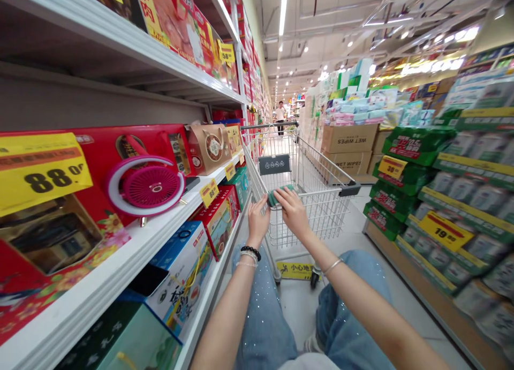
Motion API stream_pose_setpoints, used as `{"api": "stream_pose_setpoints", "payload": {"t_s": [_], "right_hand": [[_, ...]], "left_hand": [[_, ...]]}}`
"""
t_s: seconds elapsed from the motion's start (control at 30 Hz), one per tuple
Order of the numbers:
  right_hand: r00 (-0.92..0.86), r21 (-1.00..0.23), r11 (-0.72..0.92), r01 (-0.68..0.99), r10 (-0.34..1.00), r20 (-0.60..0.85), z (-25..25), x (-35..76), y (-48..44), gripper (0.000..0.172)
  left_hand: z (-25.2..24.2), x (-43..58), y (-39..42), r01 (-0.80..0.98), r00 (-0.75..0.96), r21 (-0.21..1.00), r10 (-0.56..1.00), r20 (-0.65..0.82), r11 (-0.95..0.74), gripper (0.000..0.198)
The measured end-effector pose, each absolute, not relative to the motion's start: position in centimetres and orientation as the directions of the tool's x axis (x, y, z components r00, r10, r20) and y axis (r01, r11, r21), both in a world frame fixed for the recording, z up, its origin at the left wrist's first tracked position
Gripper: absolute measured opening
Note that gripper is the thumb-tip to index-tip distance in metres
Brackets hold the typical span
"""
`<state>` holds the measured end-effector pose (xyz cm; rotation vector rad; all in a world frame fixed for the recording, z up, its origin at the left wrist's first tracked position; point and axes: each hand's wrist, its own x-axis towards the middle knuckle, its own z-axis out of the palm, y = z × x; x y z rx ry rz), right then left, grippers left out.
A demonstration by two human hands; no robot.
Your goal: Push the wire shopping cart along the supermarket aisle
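Note:
A wire shopping cart (321, 204) stands right in front of me, tilted in view, with a dark sign plate (274, 164) on its basket. My right hand (292, 210) presses a folded green cloth (277, 195) against the cart's near rim, its fingers bent over the cloth. Beside it on the left, my left hand (259, 219) is closed at the cart's near left corner, its fingertips close to the cloth. Part of what those fingers grip is hidden. Dark and light bracelets circle my left wrist; a thin bangle is on the right.
On the left shelf (168, 212) stand gift boxes, a pink round fan (148, 187) and price tags. Stacked drink packs (409, 172) line the right, with wet-wipe cartons (347, 140) beyond. A person (280, 115) is far down the aisle. A yellow floor sign (296, 270) lies under the cart.

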<state>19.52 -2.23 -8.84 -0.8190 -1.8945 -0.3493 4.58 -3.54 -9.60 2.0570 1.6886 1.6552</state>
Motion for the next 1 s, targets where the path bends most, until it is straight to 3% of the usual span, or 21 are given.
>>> {"api": "stream_pose_setpoints", "payload": {"t_s": [0.17, 0.33, 0.63, 0.83, 1.0], "right_hand": [[-0.410, 0.014, 0.733, 0.680, 0.365, 0.836, -11.3, 18.4, -2.5, 0.062], [-0.454, -0.014, 0.739, 0.673, 0.429, 0.781, -14.4, 21.9, -3.1, 0.060], [-0.359, -0.064, 0.694, 0.717, 0.447, 0.819, -11.7, 20.3, -3.2, 0.056], [-0.350, -0.106, 0.703, 0.704, 0.472, 0.809, -13.8, 22.9, -3.7, 0.058], [-0.171, -0.160, 0.705, 0.691, 0.374, 0.912, -12.1, 27.1, -3.0, 0.050]], "left_hand": [[-10.2, 3.9, -4.0, 0.669, -0.134, 0.639, 0.784, 0.607, -0.380, 0.050], [-10.4, 4.2, -4.9, 0.691, -0.120, 0.617, 0.782, 0.611, -0.376, 0.058], [-9.7, 7.2, -5.2, 0.738, -0.107, 0.525, 0.694, 0.712, -0.424, 0.066], [-12.3, 8.1, -4.7, 0.685, -0.163, 0.618, 0.747, 0.645, -0.385, 0.068], [-15.8, 9.7, -3.0, 0.586, -0.210, 0.745, 0.829, 0.518, -0.318, 0.077]]}}
